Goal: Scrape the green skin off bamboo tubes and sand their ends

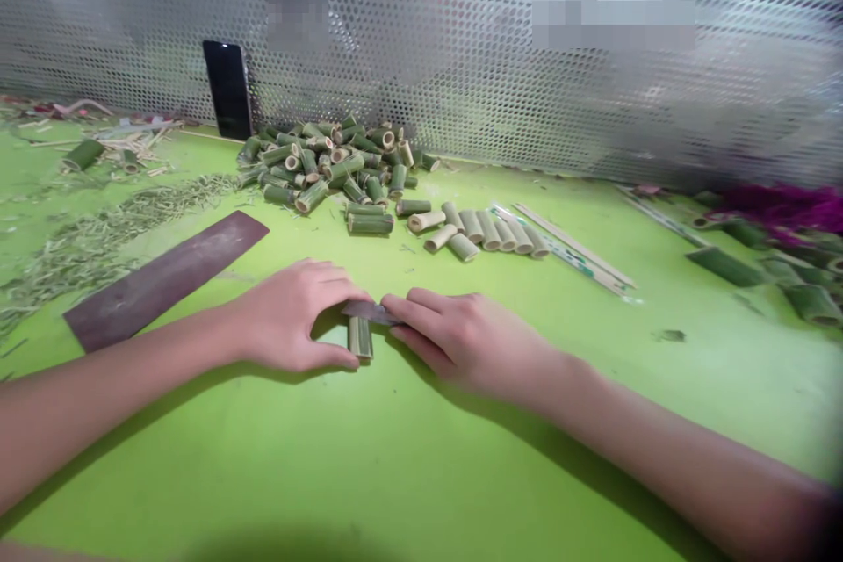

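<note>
My left hand point(303, 316) grips a short bamboo piece point(360, 338) between its thumb and fingers, holding it against the green table. The piece shows stripes of green skin and paler, scraped wood. My right hand point(461, 329) is closed around a small knife point(369, 311), its grey blade lying across the far end of the bamboo piece. The knife's handle is mostly hidden by my right fingers. Beyond my hands, several pale, peeled bamboo pieces point(488, 230) lie side by side, next to a few green bamboo pieces point(370, 222).
A heap of green bamboo pieces point(329, 162) stands at the back, beside a phone point(228, 92) leaning on the perforated metal wall point(461, 88). Brown sandpaper point(168, 281) and green shavings point(79, 255) lie left. Thin sticks point(572, 244) and thicker bamboo point(724, 266) lie right.
</note>
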The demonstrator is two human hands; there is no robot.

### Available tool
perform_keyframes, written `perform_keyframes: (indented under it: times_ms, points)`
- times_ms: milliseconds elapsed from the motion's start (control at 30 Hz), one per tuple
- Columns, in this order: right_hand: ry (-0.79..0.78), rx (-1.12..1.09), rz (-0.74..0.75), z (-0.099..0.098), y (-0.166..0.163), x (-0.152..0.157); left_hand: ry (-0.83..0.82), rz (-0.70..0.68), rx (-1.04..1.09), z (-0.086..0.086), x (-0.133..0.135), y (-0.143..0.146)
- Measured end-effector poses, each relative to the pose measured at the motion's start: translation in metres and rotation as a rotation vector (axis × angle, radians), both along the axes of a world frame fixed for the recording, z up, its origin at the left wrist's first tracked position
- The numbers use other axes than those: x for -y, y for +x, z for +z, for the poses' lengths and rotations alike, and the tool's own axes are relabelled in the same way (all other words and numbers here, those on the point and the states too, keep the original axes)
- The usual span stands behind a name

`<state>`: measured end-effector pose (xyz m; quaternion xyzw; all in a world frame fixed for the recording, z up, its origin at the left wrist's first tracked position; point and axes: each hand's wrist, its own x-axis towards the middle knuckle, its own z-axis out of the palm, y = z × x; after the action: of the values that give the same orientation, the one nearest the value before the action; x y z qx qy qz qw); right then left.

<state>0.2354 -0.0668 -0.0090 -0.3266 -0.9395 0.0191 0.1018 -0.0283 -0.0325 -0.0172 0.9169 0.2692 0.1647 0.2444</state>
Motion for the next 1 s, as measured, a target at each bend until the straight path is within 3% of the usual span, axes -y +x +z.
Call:
perform_keyframes:
  times_ms: [400, 467, 733, 1000]
  points:
    - [-0.338, -0.047, 0.038, 0.018, 0.014, -0.002, 0.014, -0.023, -0.031, 0.002, 0.003, 0.001]
    - [-0.331, -0.048, 0.023, 0.017, 0.013, 0.0, 0.007, -0.023, -0.023, 0.0, 0.003, 0.001]
    - [-0.061, 0.033, -0.033, 0.005, 0.0, 0.013, 0.078, -0.059, 0.003, -0.006, -0.005, 0.004]
    - [-0.225, -0.05, 0.019, 0.007, 0.007, 0.005, 0.133, -0.08, -0.027, -0.003, -0.002, 0.004]
